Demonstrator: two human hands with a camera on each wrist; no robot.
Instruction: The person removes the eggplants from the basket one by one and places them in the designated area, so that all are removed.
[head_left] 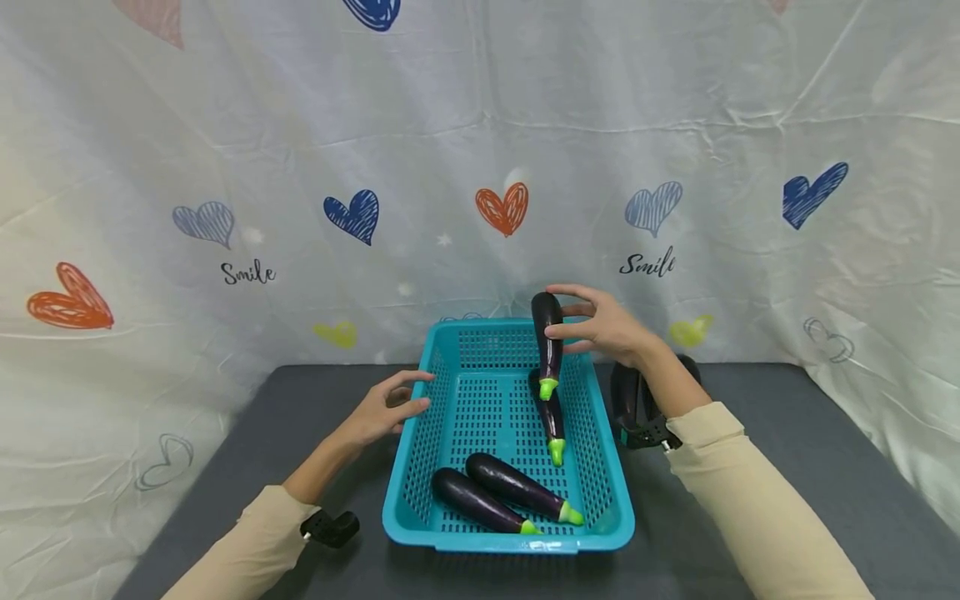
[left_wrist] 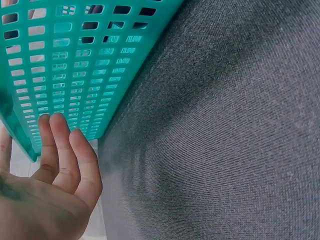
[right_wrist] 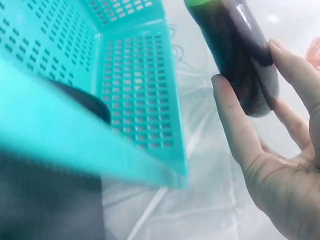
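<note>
My right hand (head_left: 603,325) pinches a dark purple eggplant (head_left: 549,337) between thumb and fingers, its green stem end pointing down. The eggplant is raised over the right rear part of a turquoise perforated basket (head_left: 435,537). Beneath it, a second eggplant (head_left: 553,421) lies along the basket's right side. Two more, a rear eggplant (head_left: 517,483) and a front eggplant (head_left: 480,504), rest side by side at the near end. My left hand (head_left: 382,408) is at the basket's left rim; in the left wrist view its fingers (left_wrist: 64,155) extend loosely along the outer wall.
Right of the basket, dark eggplants (head_left: 624,392) lie on the grey table (head_left: 750,417), partly hidden by my right forearm. Behind the table hangs a white curtain (head_left: 427,108) printed with hearts. A black wrist device (head_left: 330,529) sits by my left sleeve.
</note>
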